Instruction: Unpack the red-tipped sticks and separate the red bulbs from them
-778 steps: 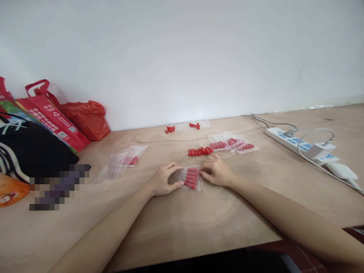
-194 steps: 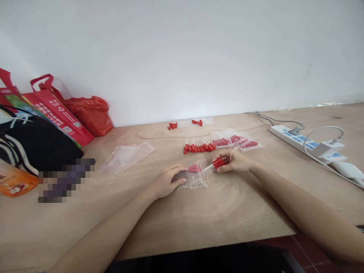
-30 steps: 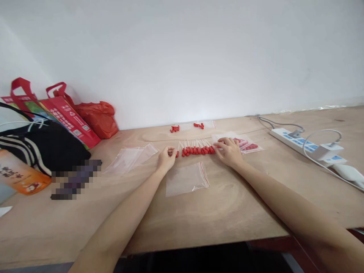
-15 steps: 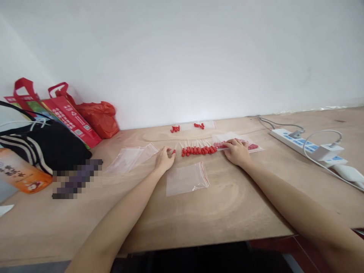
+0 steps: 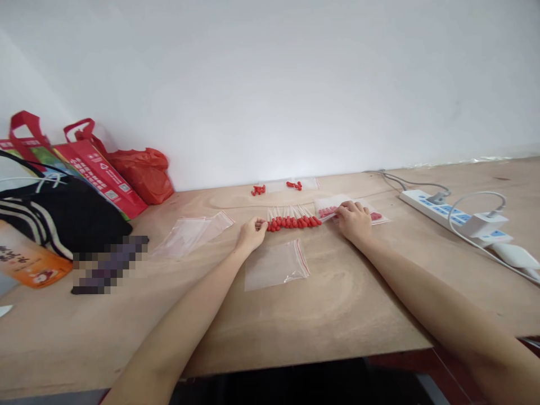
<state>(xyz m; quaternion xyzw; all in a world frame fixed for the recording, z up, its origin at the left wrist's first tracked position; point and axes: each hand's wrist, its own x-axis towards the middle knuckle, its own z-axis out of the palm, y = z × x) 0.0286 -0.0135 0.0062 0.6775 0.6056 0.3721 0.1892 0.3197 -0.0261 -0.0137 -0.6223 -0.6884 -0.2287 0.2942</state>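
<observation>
A row of thin pale sticks with red heads (image 5: 295, 222) lies side by side on the wooden table, heads toward me. My left hand (image 5: 252, 233) is closed at the row's left end, its fingertips pinching a red-headed stick that they partly cover. To the right of the row, my right hand (image 5: 353, 220) pinches the left edge of a clear zip bag (image 5: 382, 211). More red pieces show inside this bag, partly hidden by my hand. A flat clear zip bag (image 5: 276, 270) lies in front of the row.
Further zip bags (image 5: 189, 233) overlap on the left. Small red pieces (image 5: 259, 190) and another bag (image 5: 312, 184) lie near the wall. A power strip (image 5: 447, 211) with cables is at right. Red bags (image 5: 139, 174) and a black striped cloth item (image 5: 80, 219) crowd the left side.
My left hand has moved right, bringing the red-headed stick up against the row's left end. My right hand's fingers have drawn together at the bag's edge, and the view has shifted slightly.
</observation>
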